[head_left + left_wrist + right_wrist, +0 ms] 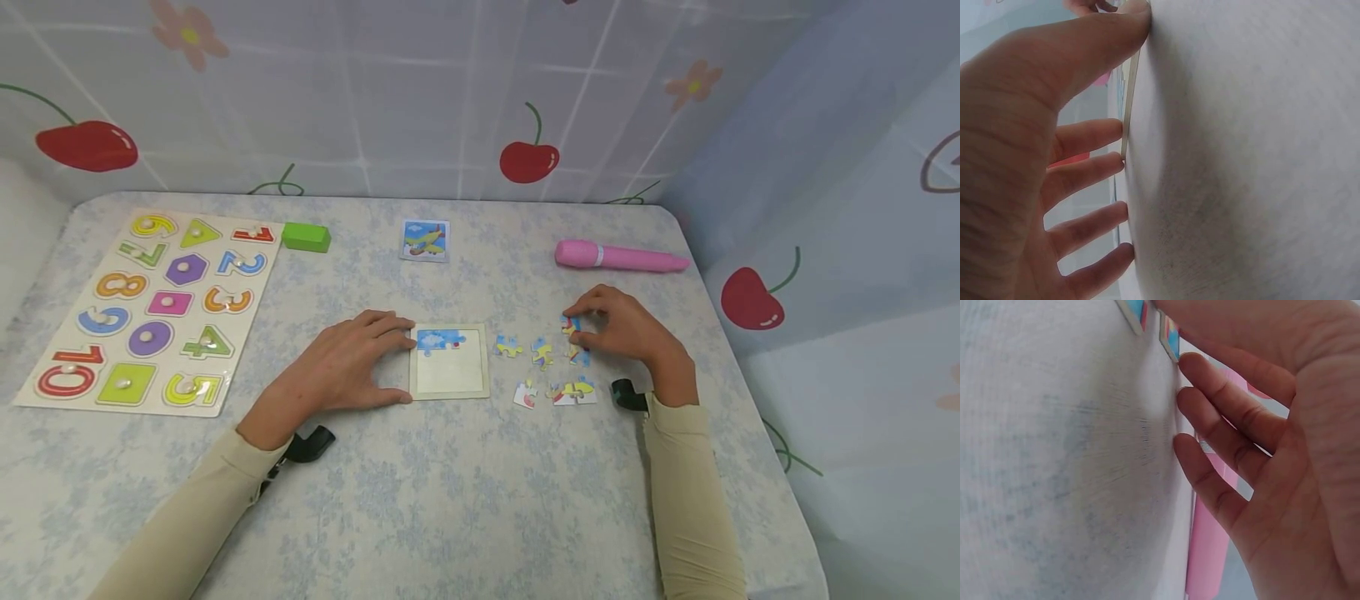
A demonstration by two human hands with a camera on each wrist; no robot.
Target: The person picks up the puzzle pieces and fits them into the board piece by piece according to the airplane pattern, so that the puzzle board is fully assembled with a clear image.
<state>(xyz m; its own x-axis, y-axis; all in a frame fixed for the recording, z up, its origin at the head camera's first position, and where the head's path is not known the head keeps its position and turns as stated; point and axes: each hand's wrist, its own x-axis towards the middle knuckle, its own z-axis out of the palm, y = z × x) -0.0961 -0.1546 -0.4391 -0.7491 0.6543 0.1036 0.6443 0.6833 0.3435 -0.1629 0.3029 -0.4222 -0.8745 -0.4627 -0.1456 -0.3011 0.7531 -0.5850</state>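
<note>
The puzzle tray (450, 375) lies flat mid-bench (450, 500). Only its upper strip is filled, by blue joined pieces (438, 340) that run from the top left corner and stop short of the top right; the rest is bare. To the tray's right, loose pieces (507, 347) are scattered, some touching, so most of the picture appears left to be laid.

The tray's left edge is touched by the left hand (348, 362), its fingers spread and thumb apart. In the grip of the right hand (626, 329), a puzzle piece (567, 327) is pinched between thumb and index finger; whether it is lifted cannot be told. Other loose pieces lie between it and the tray.

Farther out, an airplane picture card (425, 240) is seen beyond the tray, a pink pen-shaped thing (637, 257) beyond the right hand, and at left a number board (177, 321) with a green block (307, 237) at its corner, all out of the way.
</note>
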